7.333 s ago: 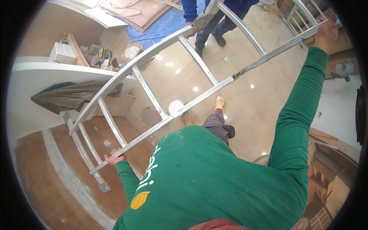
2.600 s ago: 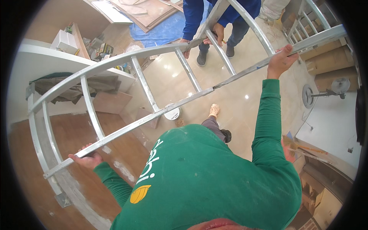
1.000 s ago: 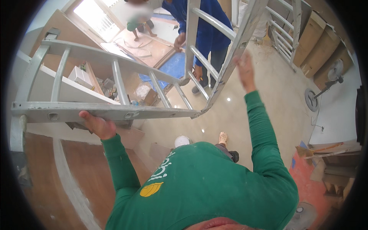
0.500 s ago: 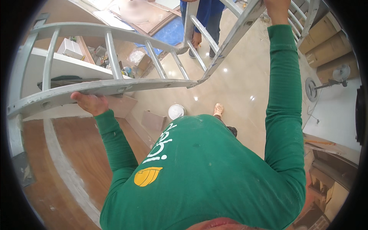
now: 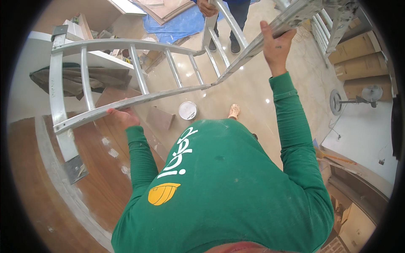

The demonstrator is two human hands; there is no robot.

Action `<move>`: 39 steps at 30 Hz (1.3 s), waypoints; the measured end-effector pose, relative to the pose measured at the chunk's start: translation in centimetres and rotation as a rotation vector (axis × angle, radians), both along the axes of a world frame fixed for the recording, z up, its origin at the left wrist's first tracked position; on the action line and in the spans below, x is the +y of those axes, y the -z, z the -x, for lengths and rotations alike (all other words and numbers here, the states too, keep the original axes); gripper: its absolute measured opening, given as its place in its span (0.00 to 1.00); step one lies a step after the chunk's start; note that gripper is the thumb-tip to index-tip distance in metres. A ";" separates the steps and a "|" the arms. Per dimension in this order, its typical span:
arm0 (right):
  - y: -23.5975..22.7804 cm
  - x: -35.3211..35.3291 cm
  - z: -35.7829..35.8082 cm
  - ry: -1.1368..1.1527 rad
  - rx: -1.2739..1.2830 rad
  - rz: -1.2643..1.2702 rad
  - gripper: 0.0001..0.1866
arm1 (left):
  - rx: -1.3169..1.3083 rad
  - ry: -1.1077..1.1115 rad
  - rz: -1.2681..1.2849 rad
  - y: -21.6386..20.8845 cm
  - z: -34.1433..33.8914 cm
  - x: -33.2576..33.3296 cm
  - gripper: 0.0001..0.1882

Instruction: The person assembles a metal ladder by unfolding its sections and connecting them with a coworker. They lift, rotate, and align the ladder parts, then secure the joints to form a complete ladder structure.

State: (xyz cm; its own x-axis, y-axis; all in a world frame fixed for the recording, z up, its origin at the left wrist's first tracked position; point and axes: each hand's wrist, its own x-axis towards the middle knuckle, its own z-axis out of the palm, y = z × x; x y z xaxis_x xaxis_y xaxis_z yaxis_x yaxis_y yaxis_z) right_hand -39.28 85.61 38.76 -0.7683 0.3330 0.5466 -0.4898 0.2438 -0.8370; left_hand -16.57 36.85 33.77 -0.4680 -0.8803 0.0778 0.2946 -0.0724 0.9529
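A silver metal folding ladder [image 5: 139,99] spans the upper part of the head view, bent at a hinge near its middle. My left hand [image 5: 125,118] is closed around its near rail on the left, the thumb showing over the edge and the other fingers partly hidden. My right hand [image 5: 277,49] grips the rail of the other section at upper right, thumb up along its outer side. At the top, a co-worker's hand [image 5: 207,7] rests on the far rail. A dark rubber foot [image 5: 76,169] caps the ladder's left end.
A white bucket [image 5: 187,110] stands on the shiny floor near my foot. Left are a wood-coloured panel [image 5: 101,168] and draped dark cloth [image 5: 101,78]. Blue sheeting [image 5: 173,27] lies beyond. Brown cartons [image 5: 360,48] and a fan [image 5: 372,93] are at right.
The ladder's left end has swung right and lower in view. My right hand has come lower and left along with its section, and the co-worker's hand on the ladder shows more fully.
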 end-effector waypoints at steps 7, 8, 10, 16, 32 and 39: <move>-2.8 0.1 -3.1 -0.134 -0.157 0.045 0.31 | -0.169 0.027 -0.190 -1.7 -0.9 -1.4 0.43; -3.3 0.2 -3.2 -0.147 -0.131 0.038 0.30 | -0.214 0.012 -0.219 -2.0 -1.0 -1.6 0.45; -4.3 0.4 -3.3 -0.219 -0.236 0.092 0.35 | -0.184 0.014 -0.280 -2.2 -1.0 -1.9 0.40; -6.4 0.6 -3.3 -0.277 -0.354 0.107 0.36 | -0.243 0.010 -0.370 -2.6 -1.5 -1.9 0.38; -9.7 -1.1 -4.0 -0.245 -0.492 0.079 0.34 | -0.487 0.228 -0.448 -0.7 -1.9 -3.1 0.47; -10.8 -1.4 -4.6 -0.279 -0.511 0.083 0.37 | -0.583 0.166 -0.441 -0.7 -1.9 -4.2 0.49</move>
State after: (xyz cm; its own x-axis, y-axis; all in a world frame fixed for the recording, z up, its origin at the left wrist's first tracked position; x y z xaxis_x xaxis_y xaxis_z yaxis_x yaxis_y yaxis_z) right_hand -34.66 84.22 49.52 -0.9923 0.1062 0.0642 -0.0551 0.0871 -0.9947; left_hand -14.66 32.67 34.51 -0.4547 -0.6865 -0.5675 -0.2976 -0.4834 0.8233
